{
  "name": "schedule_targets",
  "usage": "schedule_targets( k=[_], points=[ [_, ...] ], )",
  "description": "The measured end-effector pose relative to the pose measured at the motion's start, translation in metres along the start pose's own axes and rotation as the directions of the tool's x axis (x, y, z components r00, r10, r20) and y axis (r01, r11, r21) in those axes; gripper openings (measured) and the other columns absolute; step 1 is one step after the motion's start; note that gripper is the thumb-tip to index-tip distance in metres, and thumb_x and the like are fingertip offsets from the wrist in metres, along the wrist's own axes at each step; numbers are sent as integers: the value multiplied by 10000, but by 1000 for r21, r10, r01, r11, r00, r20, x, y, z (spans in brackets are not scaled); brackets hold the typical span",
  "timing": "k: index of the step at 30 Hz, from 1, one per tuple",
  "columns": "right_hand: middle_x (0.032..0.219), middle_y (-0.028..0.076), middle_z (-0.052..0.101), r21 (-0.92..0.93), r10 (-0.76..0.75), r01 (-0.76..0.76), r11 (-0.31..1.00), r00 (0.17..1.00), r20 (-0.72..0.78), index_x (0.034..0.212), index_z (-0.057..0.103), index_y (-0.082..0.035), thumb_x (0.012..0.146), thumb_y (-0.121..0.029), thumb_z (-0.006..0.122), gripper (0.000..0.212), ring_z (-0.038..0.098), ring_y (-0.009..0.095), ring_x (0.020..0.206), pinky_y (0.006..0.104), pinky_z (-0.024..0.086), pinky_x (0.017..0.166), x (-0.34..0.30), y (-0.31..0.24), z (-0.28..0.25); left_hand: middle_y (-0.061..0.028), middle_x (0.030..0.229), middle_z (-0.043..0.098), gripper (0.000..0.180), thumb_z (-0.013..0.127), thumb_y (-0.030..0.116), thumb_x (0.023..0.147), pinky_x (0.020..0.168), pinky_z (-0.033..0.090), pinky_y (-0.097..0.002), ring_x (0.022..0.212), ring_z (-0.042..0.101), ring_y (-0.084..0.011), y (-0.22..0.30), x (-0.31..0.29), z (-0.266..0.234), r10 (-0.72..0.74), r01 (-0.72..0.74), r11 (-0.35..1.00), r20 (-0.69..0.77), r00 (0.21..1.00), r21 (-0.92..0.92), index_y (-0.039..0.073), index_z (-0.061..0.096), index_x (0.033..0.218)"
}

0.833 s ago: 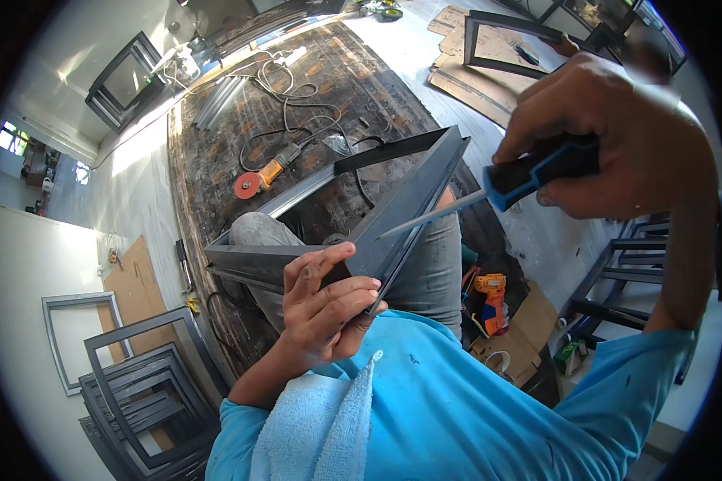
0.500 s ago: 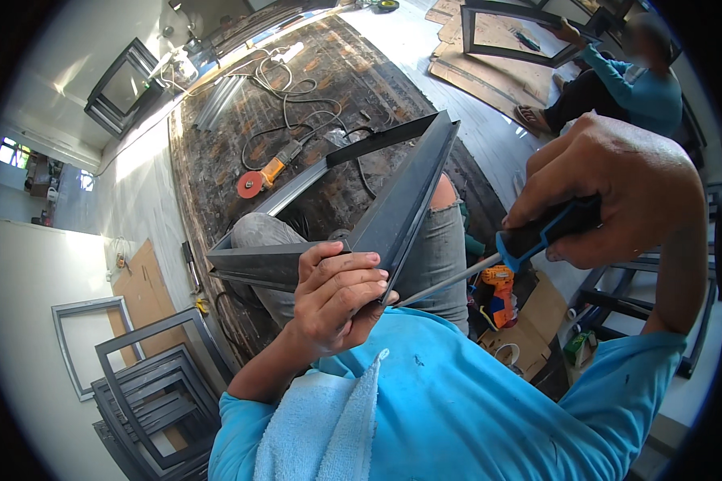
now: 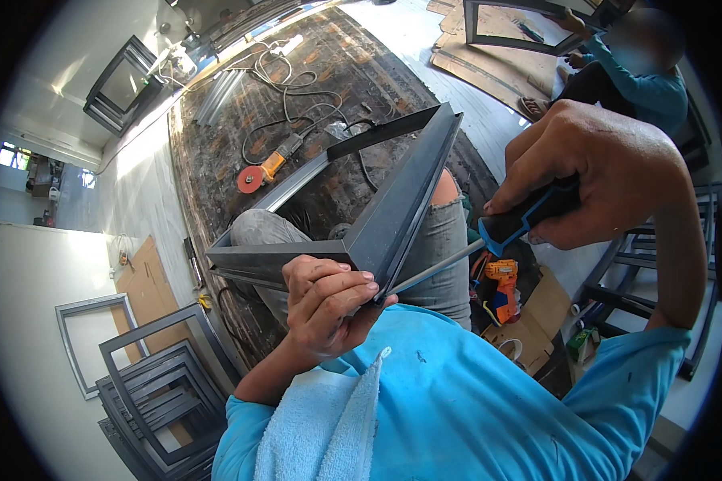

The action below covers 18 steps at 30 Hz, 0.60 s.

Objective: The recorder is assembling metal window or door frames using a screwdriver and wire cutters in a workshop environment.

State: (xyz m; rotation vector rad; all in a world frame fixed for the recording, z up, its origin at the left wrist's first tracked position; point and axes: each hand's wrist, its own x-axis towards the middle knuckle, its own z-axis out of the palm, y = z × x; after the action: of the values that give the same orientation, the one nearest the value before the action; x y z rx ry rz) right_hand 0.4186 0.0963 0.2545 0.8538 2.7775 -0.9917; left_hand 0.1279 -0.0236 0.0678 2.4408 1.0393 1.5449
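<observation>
A dark grey metal frame (image 3: 385, 210) rests tilted across my lap, its near corner toward my chest. My left hand (image 3: 326, 309) is closed around that corner, fingers over the top face. In my right hand (image 3: 602, 172) is a screwdriver (image 3: 529, 215) with a black and blue handle, gripped in the fist. Its long shaft slants down to the left and reaches the frame's corner beside my left fingertips. The tip itself is hidden at the corner, so I cannot tell what it touches.
An angle grinder (image 3: 269, 165) with a red disc lies on the stained board ahead, its cable looping behind. By my right leg sits an orange cordless drill (image 3: 503, 290). Several frames (image 3: 164, 385) lean at the left wall. Far right, a co-worker (image 3: 646, 84) holds another frame (image 3: 512, 28).
My right hand and the screwdriver have moved a little to the left, bringing the shaft closer against the frame's corner. My left fingers have shifted slightly down and left on it.
</observation>
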Motion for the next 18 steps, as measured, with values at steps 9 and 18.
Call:
schedule_targets(
  k=[9,18],
  points=[
    [846,102,740,58,71,-74,996,997,42,1043,769,11,631,-90,782,424,715,158,682,266,544,577,11,-3,-8,-11,985,712,326,896,186,743,728,435,-319,852,620,-156,-3,-1,1,-6,5,993,-1,1000,-114,103,697,987],
    [851,105,743,121,45,-53,991,996,74,1036,772,8,628,-136,805,434,711,154,669,258,539,578,14,8,-9,-18,998,708,361,891,164,750,710,435,-306,822,621,-147,-3,1,0,-16,18,988,12,1000,-152,96,681,1037]
  ],
)
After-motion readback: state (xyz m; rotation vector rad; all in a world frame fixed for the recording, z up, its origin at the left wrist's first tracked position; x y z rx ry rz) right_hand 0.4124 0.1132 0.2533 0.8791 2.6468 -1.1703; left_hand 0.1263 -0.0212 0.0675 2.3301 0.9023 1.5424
